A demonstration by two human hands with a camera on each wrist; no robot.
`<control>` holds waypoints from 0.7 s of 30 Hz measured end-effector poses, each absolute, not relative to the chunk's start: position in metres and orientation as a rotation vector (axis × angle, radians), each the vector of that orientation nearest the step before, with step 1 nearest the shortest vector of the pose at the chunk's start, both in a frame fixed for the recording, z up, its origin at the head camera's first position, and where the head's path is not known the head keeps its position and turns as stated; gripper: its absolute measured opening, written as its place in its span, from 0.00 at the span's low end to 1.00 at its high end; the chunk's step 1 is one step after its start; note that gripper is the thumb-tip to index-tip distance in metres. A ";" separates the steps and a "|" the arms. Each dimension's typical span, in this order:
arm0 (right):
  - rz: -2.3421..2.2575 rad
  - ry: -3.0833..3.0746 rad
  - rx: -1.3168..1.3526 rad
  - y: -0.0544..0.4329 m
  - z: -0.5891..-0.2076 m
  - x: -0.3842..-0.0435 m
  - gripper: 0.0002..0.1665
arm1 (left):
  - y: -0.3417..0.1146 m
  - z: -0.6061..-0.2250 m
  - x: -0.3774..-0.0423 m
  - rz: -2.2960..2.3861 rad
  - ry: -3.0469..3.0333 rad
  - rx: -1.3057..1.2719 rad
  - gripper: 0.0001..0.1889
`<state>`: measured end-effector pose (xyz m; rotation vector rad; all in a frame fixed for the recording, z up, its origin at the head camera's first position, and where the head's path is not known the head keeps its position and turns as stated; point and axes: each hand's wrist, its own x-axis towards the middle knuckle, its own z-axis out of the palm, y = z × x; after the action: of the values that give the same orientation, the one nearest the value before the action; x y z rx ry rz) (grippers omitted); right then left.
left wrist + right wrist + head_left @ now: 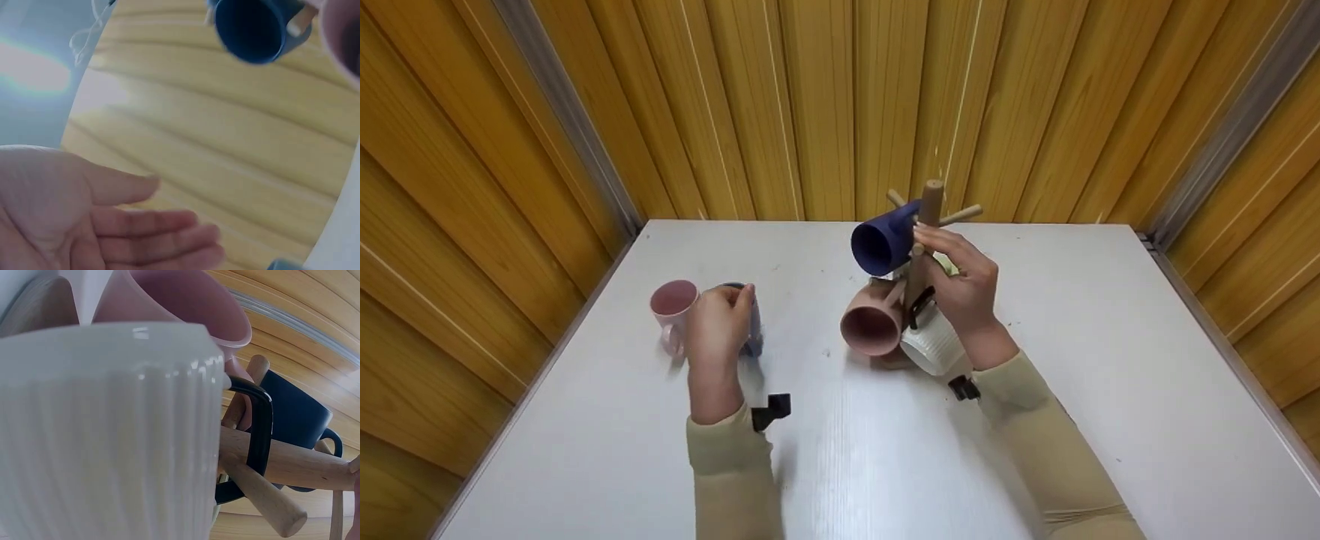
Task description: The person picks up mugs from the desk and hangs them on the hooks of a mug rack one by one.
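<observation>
My left hand (716,322) is over the left of the table, beside a grey-blue mug (754,330) partly hidden behind it and a pink mug (673,298). In the left wrist view its fingers are extended and hold nothing. My right hand (967,281) grips the upright post of a wooden mug tree (932,202), fingertips near the upper pegs. From the tree hang a dark blue mug (877,244) high up, a dusty pink mug (871,322) lower left, and a white ribbed mug (112,433), its black handle (261,433) looped over a peg.
A yellow-green thing (947,265) shows behind my right hand, mostly hidden. The white table (840,450) meets wood-look panel walls (817,112) at the back and sides. A white cable (90,34) hangs in the left wrist view.
</observation>
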<state>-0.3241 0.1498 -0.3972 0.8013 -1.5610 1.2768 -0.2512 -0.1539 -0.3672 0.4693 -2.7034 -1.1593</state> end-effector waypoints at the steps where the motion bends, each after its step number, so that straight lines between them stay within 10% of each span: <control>1: 1.277 -1.564 0.800 0.150 -0.397 -0.324 0.17 | -0.161 -0.368 -0.250 -1.131 -2.745 0.509 0.22; 21: 1.297 -1.583 0.792 0.152 -0.396 -0.324 0.17 | -0.187 -0.418 -0.277 -1.122 -3.103 0.593 0.19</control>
<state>-0.3239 0.1524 -0.3963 0.7924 -1.5828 1.2966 -0.2768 -0.1872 -0.4178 0.5927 -3.1032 -1.1217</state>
